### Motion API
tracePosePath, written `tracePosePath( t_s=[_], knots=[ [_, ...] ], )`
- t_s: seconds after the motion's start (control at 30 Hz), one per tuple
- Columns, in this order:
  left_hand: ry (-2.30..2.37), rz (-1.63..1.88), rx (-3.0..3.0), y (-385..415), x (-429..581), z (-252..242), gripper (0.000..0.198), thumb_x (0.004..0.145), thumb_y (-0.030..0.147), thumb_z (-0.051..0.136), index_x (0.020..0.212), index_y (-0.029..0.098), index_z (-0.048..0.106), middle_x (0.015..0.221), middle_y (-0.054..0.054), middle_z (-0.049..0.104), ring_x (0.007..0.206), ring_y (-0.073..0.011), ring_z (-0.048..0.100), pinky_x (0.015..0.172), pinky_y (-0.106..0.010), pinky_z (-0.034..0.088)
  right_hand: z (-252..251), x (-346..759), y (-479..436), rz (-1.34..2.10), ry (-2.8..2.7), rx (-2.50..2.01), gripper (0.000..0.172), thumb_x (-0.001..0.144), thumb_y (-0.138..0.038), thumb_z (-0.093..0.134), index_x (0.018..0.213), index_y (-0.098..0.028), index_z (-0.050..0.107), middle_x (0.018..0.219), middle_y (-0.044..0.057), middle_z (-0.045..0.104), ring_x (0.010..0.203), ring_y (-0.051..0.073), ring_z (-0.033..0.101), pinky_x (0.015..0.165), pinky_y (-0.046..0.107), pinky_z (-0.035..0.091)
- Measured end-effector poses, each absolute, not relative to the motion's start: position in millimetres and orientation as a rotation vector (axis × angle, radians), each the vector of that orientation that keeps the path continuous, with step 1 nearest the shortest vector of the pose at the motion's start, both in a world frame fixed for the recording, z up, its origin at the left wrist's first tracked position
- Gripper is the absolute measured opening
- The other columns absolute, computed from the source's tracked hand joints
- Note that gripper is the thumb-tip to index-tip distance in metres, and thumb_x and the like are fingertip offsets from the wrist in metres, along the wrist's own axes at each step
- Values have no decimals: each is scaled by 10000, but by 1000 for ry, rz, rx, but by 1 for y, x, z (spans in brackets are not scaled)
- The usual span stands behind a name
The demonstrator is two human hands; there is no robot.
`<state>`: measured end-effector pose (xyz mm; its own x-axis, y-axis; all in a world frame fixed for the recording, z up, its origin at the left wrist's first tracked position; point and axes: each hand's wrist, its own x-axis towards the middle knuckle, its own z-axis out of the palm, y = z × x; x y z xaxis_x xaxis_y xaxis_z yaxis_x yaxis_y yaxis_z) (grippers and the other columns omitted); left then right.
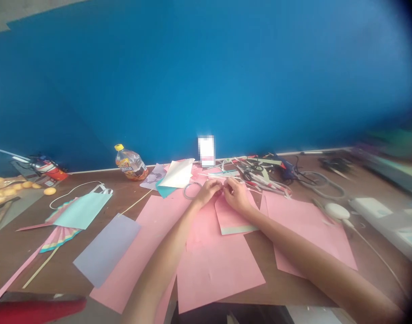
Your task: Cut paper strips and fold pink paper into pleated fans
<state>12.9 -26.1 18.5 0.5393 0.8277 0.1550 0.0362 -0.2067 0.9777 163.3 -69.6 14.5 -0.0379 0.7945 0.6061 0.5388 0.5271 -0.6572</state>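
Both my hands meet at the far middle of the brown table (67, 265). My left hand (208, 190) and my right hand (235, 194) pinch the far edge of a small pink paper piece (233, 219) with a pale green strip along its near edge. Their fingers are curled and pressed together on that edge. The piece lies on larger pink sheets (212, 265). A grey tape ring (191, 191) sits just left of my left hand.
More pink sheets (303, 225) lie to the right. A lilac sheet (106, 249), a mint paper (82, 210) over a folded fan, a plastic bottle (131, 164), scissors and cables (260, 173) surround them. A blue wall rises behind the table.
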Motion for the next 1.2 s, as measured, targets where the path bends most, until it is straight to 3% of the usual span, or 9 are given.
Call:
tracePosePath(
  t_s=[0.63,0.8,0.9,1.07,1.2],
  knots=[
    [856,909,1504,-25,13,17,132,788,271,460,705,179,506,611,19,534,591,-119,510,615,-249,383,10,171,-60,565,-1458,-1165,102,730,-134,399,688,-226,412,644,-24,475,624,149,459,598,271,359],
    [830,894,1538,-23,13,15,133,798,271,465,718,177,514,609,19,537,603,-119,512,631,-250,391,15,168,-63,650,-1436,-1122,29,804,-227,450,784,-231,430,723,-22,495,642,145,480,601,268,386],
    [804,888,1573,-23,13,15,127,800,259,463,740,174,535,636,15,544,619,-117,516,640,-249,395,19,165,-67,688,-1474,-1104,110,831,-304,504,823,-236,417,705,-27,500,627,143,491,579,264,384],
    [811,863,1591,-25,12,17,111,793,243,450,728,179,513,648,14,545,644,-125,528,662,-252,409,17,164,-66,759,-1495,-1074,127,792,-245,496,885,-237,411,669,-42,517,601,147,508,567,268,390],
    [870,910,1601,-23,11,17,129,813,256,446,711,185,480,655,22,499,652,-130,483,666,-257,392,12,167,-60,737,-1445,-1071,130,745,-210,488,844,-236,408,632,-60,448,561,134,451,535,258,349]
  ],
)
